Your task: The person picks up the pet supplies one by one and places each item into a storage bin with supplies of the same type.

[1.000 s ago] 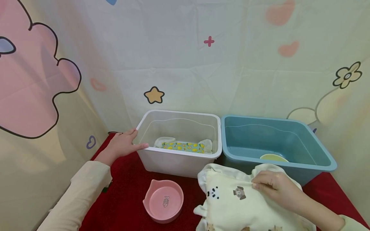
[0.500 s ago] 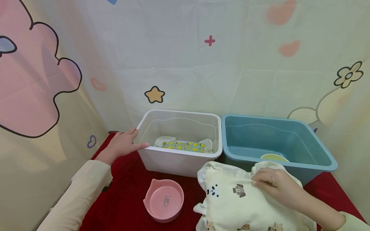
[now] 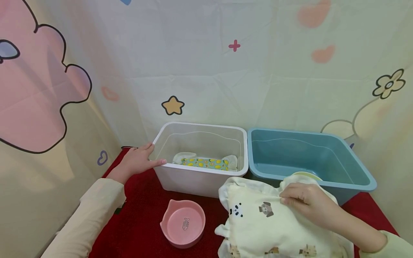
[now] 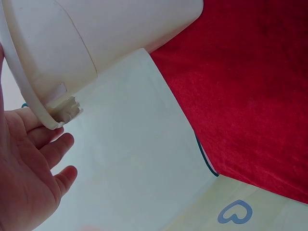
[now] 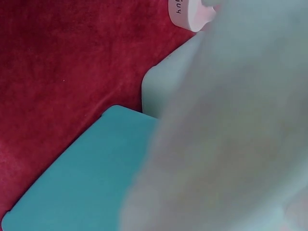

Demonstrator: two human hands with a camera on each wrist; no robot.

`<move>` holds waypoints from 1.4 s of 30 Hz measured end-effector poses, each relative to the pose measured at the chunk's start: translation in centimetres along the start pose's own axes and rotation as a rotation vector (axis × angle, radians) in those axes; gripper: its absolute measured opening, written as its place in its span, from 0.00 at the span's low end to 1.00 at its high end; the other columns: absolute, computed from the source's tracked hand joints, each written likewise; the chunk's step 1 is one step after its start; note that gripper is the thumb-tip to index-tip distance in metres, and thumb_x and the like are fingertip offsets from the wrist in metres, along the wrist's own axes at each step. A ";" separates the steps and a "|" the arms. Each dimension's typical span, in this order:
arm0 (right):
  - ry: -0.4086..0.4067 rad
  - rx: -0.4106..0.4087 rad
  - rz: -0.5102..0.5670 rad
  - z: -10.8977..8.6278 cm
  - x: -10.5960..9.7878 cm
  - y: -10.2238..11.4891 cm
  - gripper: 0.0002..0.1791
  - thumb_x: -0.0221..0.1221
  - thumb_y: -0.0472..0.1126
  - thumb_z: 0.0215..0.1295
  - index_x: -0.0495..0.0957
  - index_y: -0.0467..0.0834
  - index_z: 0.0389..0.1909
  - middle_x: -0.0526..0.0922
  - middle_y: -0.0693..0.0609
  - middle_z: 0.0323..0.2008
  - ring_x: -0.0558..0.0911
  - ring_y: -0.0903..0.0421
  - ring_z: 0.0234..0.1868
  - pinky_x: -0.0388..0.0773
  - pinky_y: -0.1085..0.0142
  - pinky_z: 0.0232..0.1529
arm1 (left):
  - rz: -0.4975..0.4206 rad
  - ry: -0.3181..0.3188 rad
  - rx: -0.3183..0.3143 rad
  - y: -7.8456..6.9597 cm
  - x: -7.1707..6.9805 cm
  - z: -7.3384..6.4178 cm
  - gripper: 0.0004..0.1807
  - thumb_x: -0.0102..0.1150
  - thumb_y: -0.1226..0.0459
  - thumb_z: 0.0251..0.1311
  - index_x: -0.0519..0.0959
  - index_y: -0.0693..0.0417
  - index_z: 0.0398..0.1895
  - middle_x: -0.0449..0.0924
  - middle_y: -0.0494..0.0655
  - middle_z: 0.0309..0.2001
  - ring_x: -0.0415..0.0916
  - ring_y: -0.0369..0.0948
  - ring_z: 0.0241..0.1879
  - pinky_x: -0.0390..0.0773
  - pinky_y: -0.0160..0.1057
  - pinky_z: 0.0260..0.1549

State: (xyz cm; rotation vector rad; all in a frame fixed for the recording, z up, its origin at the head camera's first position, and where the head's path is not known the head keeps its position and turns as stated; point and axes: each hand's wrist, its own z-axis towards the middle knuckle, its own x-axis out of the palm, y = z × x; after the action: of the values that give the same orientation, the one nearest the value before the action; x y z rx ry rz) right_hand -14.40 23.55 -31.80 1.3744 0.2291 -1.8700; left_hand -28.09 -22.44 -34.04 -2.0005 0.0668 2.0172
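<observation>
White bin (image 3: 190,182), spread left hand (image 3: 138,162) on its rim (image 3: 206,171); front-right of it, cushion (image 3: 255,222) in pinch of right hand (image 3: 308,202).

In the head view, the cushion (image 3: 255,229) runs off the bottom edge and the blue tub (image 3: 284,152) partly hides a yellow-green object (image 3: 309,175). The left wrist view's left edge crops the left hand (image 4: 29,168); a pale blur (image 5: 231,120) fills the right wrist view's right side.

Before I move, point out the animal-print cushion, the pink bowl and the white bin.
Animal-print cushion (image 3: 269,230): head view, on its front face.
Pink bowl (image 3: 176,225): head view, on its inside floor, left of centre.
White bin (image 3: 208,145): head view, on its inner far wall.
</observation>
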 end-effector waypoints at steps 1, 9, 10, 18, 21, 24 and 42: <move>-0.008 -0.011 -0.006 0.1 0.0 0.0 0.11 0.65 0.33 0.44 0.82 0.49 0.29 0.81 0.60 0.29 0.75 0.68 0.30 0.74 0.81 0.33 | -0.002 -0.001 -0.002 0.0 0.0 0.0 0.52 0.41 0.31 0.47 0.54 0.60 0.65 0.53 0.61 0.66 0.55 0.56 0.63 0.55 0.60 0.57; -0.020 -0.017 -0.012 0.4 0.0 0.3 0.11 0.65 0.32 0.43 0.83 0.49 0.29 0.81 0.60 0.29 0.74 0.68 0.30 0.74 0.81 0.32 | 0.002 0.001 -0.007 0.1 0.0 0.1 0.53 0.40 0.30 0.46 0.53 0.59 0.66 0.53 0.60 0.66 0.56 0.56 0.62 0.55 0.61 0.56; -0.020 -0.016 -0.012 0.4 0.0 0.3 0.11 0.64 0.32 0.43 0.83 0.49 0.28 0.81 0.60 0.29 0.74 0.68 0.30 0.74 0.81 0.32 | 0.004 0.001 -0.007 0.1 0.0 0.1 0.53 0.40 0.29 0.46 0.53 0.59 0.66 0.53 0.60 0.66 0.56 0.56 0.62 0.55 0.61 0.56; -0.035 -0.027 -0.029 0.6 0.0 0.4 0.11 0.65 0.32 0.42 0.83 0.49 0.28 0.81 0.61 0.28 0.75 0.67 0.31 0.73 0.82 0.33 | 0.003 -0.001 -0.001 -0.1 -0.1 0.0 0.52 0.40 0.30 0.46 0.54 0.59 0.66 0.53 0.60 0.66 0.56 0.56 0.62 0.56 0.60 0.56; -0.021 -0.010 -0.032 0.8 -0.2 0.6 0.11 0.65 0.32 0.42 0.83 0.49 0.29 0.81 0.60 0.29 0.76 0.67 0.31 0.76 0.78 0.32 | 0.005 -0.002 -0.002 -0.1 -0.1 0.0 0.52 0.40 0.30 0.46 0.54 0.60 0.65 0.52 0.60 0.66 0.56 0.57 0.62 0.56 0.61 0.55; -0.017 -0.005 -0.042 1.1 -0.5 0.7 0.11 0.65 0.32 0.43 0.83 0.48 0.29 0.82 0.60 0.29 0.76 0.66 0.31 0.78 0.73 0.32 | 0.002 0.000 -0.007 -0.1 -0.1 0.0 0.52 0.41 0.30 0.46 0.54 0.59 0.66 0.52 0.60 0.66 0.56 0.57 0.62 0.56 0.61 0.56; -0.065 -0.035 -0.061 1.6 -0.6 0.4 0.10 0.65 0.31 0.42 0.82 0.48 0.27 0.82 0.60 0.29 0.77 0.65 0.31 0.77 0.76 0.32 | 0.004 0.009 -0.011 -0.1 -0.1 -0.1 0.52 0.41 0.30 0.47 0.53 0.59 0.66 0.52 0.60 0.66 0.55 0.58 0.62 0.55 0.62 0.56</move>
State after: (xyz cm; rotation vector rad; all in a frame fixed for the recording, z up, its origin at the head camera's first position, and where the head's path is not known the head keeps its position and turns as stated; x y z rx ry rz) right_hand -15.27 22.66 -30.50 1.2939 0.2721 -1.9491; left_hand -28.01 -22.36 -33.92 -2.0177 0.0614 2.0156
